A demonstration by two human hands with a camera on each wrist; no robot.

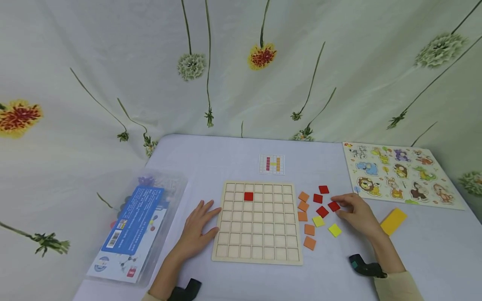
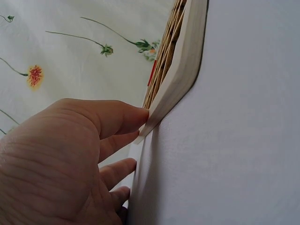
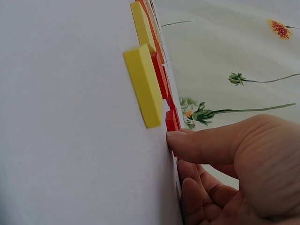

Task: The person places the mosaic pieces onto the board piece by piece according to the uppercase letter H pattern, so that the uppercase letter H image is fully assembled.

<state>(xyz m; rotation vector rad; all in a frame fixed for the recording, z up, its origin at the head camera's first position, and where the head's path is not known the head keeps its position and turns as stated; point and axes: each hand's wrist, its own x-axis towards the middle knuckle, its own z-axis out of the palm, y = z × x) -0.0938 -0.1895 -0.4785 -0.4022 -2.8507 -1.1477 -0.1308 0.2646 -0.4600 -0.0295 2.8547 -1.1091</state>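
My left hand (image 1: 197,232) lies at the left edge of a pale wooden grid board (image 1: 297,255), thumb and index finger touching its side. In the left wrist view the thumb (image 2: 129,117) presses against the board's rim (image 2: 185,70). A single red square tile (image 1: 248,196) sits in the board's second row. To the right of the board, my right hand (image 1: 357,214) pinches another red square tile (image 1: 333,206) between thumb and fingers. The right wrist view shows that red tile (image 3: 172,121) at the thumb tip, beyond a yellow tile (image 3: 143,86).
Loose red tiles (image 1: 322,212), yellow tiles (image 1: 334,230) and orange tiles (image 1: 309,230) lie between board and right hand. A pattern card (image 1: 272,164) is behind the board. An animal puzzle board (image 1: 385,170) and yellow block (image 1: 393,221) lie right; a plastic case (image 1: 132,225) lies left.
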